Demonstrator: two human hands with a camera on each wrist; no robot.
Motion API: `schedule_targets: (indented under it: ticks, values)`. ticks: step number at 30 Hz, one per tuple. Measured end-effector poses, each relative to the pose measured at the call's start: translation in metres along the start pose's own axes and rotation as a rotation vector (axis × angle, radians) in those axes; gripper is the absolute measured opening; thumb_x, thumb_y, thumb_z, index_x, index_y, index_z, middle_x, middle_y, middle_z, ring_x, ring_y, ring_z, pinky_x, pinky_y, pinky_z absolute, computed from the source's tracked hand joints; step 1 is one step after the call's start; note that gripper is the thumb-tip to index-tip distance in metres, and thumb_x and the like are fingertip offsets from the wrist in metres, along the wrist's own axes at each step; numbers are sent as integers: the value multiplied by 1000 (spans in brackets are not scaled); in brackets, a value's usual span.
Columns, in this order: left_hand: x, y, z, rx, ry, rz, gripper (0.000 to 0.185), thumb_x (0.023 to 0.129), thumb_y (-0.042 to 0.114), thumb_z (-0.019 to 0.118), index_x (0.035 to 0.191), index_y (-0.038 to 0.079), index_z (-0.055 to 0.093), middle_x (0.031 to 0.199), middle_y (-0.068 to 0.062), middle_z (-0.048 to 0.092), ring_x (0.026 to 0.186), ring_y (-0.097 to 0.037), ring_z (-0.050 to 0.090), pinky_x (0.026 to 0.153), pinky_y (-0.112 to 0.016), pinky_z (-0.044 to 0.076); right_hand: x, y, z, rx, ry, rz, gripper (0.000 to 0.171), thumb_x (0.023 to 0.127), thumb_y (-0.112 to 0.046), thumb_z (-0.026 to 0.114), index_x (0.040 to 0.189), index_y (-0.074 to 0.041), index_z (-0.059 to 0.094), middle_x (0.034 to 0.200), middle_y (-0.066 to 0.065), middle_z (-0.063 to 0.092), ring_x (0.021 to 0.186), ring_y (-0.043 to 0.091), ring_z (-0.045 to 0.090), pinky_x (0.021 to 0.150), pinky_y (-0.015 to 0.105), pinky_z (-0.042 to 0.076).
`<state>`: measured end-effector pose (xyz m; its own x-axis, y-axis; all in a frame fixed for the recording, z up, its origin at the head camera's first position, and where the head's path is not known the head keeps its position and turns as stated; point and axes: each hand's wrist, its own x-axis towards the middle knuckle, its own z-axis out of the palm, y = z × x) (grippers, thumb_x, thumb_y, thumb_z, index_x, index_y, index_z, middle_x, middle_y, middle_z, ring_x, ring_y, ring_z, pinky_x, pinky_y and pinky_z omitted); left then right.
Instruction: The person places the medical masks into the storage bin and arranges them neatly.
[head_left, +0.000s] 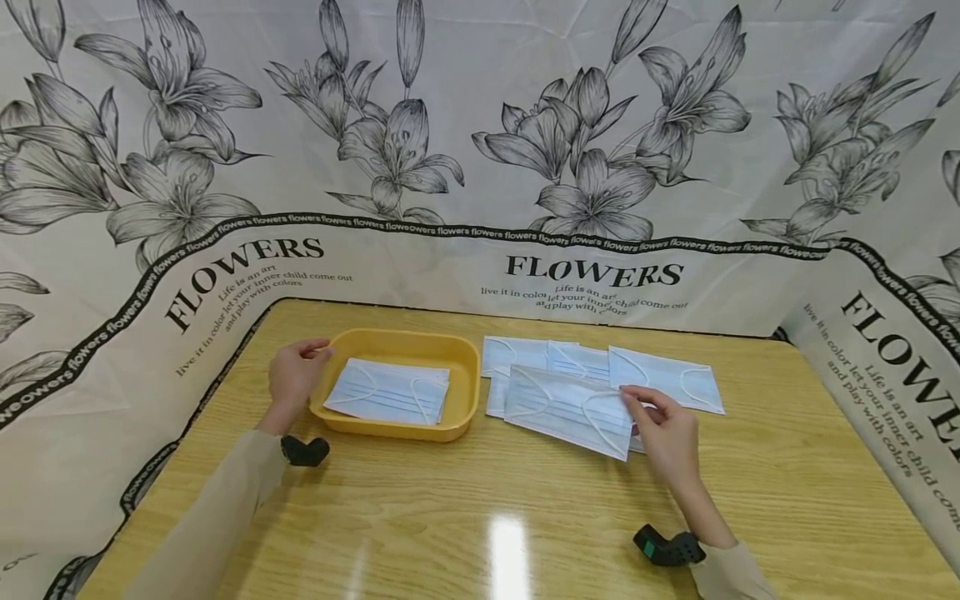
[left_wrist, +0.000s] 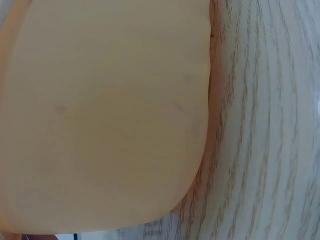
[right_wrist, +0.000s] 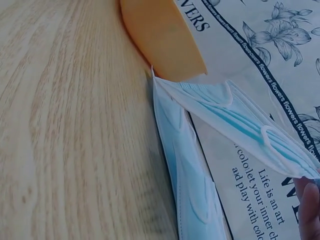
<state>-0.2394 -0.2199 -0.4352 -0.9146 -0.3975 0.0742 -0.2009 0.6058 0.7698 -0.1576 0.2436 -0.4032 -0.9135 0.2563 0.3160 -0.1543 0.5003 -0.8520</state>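
Note:
My right hand (head_left: 670, 442) pinches one light blue face mask (head_left: 570, 410) by its right edge. That mask slants above several others, and its white ear loops show. In the right wrist view, the pinched mask (right_wrist: 245, 127) rises from the loose masks (right_wrist: 187, 170) towards my fingertips. My left hand (head_left: 296, 379) grips the left rim of a yellow plastic tray (head_left: 408, 432), thumb and fingers together there. Inside the tray lies a small stack of blue masks (head_left: 390, 390). The left wrist view is mostly filled by the tray's outer wall (left_wrist: 110, 115).
Several loose masks (head_left: 667, 377) overlap on the wood-grain table (head_left: 420, 517), just right of the tray. A white cloth (head_left: 420, 267) printed with flowers and lettering hangs behind the table and along its sides.

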Motion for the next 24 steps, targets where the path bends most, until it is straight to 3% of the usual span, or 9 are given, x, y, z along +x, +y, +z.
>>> schedule_targets:
  ticks: [5, 13, 18, 24]
  values:
    - [1, 0, 0, 2, -2, -2, 30, 94, 27, 62, 115, 7, 71, 102, -17, 69, 77, -23, 61, 55, -23, 41, 3, -4, 0, 26, 8, -16, 13, 89, -2, 65, 98, 3, 73, 80, -9, 69, 46, 8, 57, 42, 20, 41]
    - [1, 0, 0, 7, -6, -7, 30, 94, 27, 62, 116, 7, 70, 102, -17, 69, 75, -21, 60, 55, -23, 42, 7, -11, 4, 82, 12, -49, 12, 88, 0, 66, 96, 4, 74, 72, -10, 69, 43, 11, 56, 35, 21, 30]
    - [0, 1, 0, 3, -14, -11, 30, 94, 27, 62, 116, 7, 70, 102, -17, 69, 71, -18, 59, 55, -23, 42, 7, -14, 9, 149, 20, -61, 12, 88, 2, 65, 96, 7, 72, 71, -22, 65, 43, 8, 54, 37, 20, 33]
    - [0, 1, 0, -2, -14, -5, 31, 94, 27, 62, 116, 7, 70, 100, -17, 68, 72, -19, 59, 55, -23, 42, 8, -18, 17, 217, 43, -142, 11, 86, 7, 65, 93, 13, 70, 70, -17, 66, 41, 5, 52, 40, 17, 38]
